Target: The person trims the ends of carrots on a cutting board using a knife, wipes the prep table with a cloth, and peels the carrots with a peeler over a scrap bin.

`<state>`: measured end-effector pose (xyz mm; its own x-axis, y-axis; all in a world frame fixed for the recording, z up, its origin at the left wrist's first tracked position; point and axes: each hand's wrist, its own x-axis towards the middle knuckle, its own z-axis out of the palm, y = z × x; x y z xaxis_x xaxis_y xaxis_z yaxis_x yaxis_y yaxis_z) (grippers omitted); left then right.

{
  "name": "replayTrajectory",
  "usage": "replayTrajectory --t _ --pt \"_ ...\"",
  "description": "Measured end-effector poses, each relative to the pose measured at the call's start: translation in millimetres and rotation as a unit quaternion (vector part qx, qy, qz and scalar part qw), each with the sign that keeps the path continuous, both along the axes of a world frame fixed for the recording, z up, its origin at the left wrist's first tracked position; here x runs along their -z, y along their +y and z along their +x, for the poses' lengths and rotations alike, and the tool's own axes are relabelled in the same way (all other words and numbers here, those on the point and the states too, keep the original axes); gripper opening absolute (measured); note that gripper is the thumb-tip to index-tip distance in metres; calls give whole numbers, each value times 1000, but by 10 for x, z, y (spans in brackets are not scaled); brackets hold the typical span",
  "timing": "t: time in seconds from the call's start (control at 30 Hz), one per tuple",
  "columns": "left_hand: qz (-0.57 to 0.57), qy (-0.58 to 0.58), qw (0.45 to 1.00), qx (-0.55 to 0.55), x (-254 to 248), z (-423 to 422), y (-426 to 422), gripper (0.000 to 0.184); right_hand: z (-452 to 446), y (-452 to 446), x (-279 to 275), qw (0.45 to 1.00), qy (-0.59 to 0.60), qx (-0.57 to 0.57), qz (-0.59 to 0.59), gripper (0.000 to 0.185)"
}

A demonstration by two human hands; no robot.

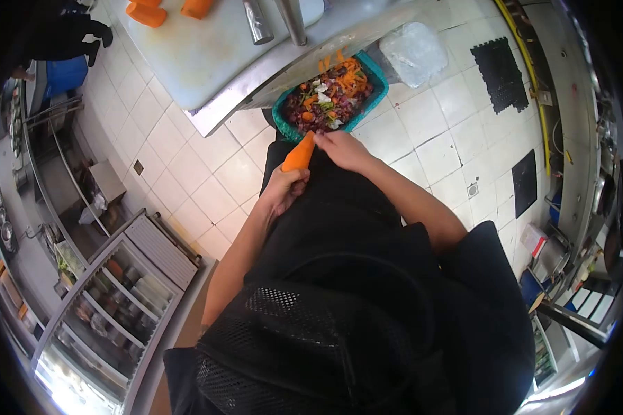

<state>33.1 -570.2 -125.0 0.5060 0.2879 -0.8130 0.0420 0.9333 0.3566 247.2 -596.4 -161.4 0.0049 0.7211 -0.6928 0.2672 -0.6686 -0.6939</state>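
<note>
My left hand [284, 190] is wrapped around the thick end of a peeled-looking orange carrot [299, 155], which points up and away from me. At the carrot's narrow tip, my right hand [344, 149] has its fingers closed; anything small inside them is hidden. Just beyond both hands stands a teal bin [278, 114], filled with orange peelings, dark red scraps and some green and white bits. Several thin orange strips hang at the bin's far edge.
Above the bin, a steel-edged table carries a white cutting board [180, 52] with orange carrot pieces [145, 15]. A clear plastic bag [414, 54] lies beside the bin. Black mats [500, 75] cover parts of the tiled floor. A glass-topped cabinet [111, 311] stands left; another person [66, 31] is far left.
</note>
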Motion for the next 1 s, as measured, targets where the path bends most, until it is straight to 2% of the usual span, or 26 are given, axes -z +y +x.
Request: replayTrajectory --t 0.07,0.1,0.2,0.27,0.37,0.43,0.47,0.57,0.6,0.63,0.67,0.73,0.8,0.83,0.87,0.9,0.93,1.0 --pt "-19 -4 1000 -9 27 -31 -40 24 -6 -69 -785 979 -65 -185 51 52" --pt "-21 -7 1000 -5 38 -34 -47 26 -59 -171 -822 970 -84 -209 93 45" --pt "-10 4 1000 16 22 -7 -57 30 -22 -241 -731 964 -146 -204 91 45" --pt "4 23 999 35 -55 -12 -37 33 131 -145 -334 963 -191 -183 58 43" --pt "19 50 997 60 -141 20 -23 39 245 -111 330 966 -195 -171 -3 44" --pt "40 65 994 76 -142 28 5 43 255 -84 582 966 -237 -98 -45 44" --pt "41 66 994 76 -147 31 13 43 228 -42 458 966 -237 -98 -44 44" --pt "55 103 989 85 -126 72 46 43 59 28 -397 978 -128 -149 73 44" --pt "58 110 984 127 -85 64 79 44 -14 -53 -608 975 -103 -171 102 44" --pt "60 118 977 170 -64 43 85 44 -66 -148 -722 967 -96 -206 116 44" --pt "59 118 977 168 -104 62 75 44 -70 -142 -962 960 -99 -248 82 43" --pt "120 121 974 146 -181 120 31 46 -22 -227 -735 968 -117 -204 86 43" --pt "130 136 969 160 -124 96 5 49 144 -182 -382 959 -189 -204 59 42" --pt "139 150 963 178 -111 68 -6 53 231 -171 -103 962 -200 -186 23 43" --pt "140 150 962 182 -141 64 -7 53 352 -175 142 951 -212 -225 -26 47" --pt "175 152 954 190 -192 70 1 55 387 -247 398 951 -237 -193 -57 51" --pt "209 154 946 196 -211 80 22 56 395 -201 548 951 -238 -190 -55 51" --pt "208 160 941 215 -196 31 38 59 307 -179 792 986 -147 -16 -78 54"
